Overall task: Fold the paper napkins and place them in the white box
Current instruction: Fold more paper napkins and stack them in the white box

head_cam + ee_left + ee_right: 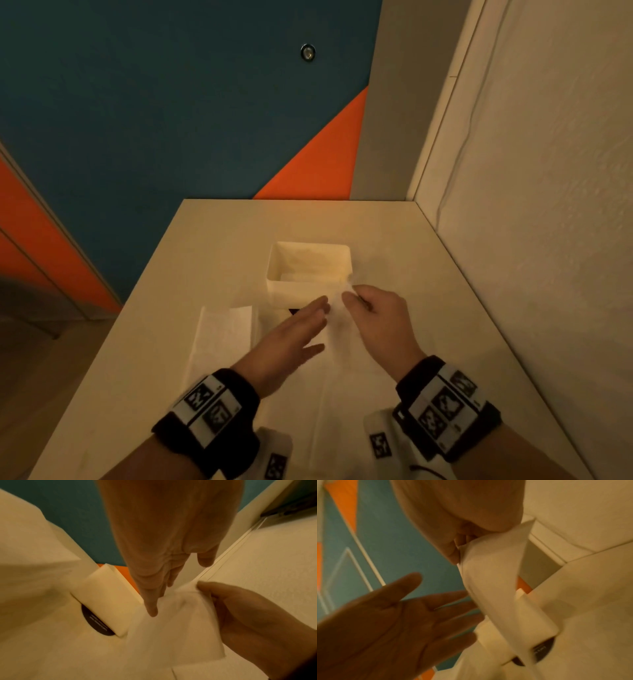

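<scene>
A white box stands mid-table with folded napkins lying inside. Just in front of it my right hand pinches the top edge of a white paper napkin and lifts it off the table; the sheet hangs down toward me. In the right wrist view the napkin is held between thumb and curled fingers. My left hand is flat with straight fingers, its fingertips touching the napkin's left side. Another unfolded napkin lies flat on the table to the left of the hands.
The beige table butts against a white wall on the right; a blue and orange wall stands behind. A black round label shows under the box's near side. The table's left edge drops to the floor.
</scene>
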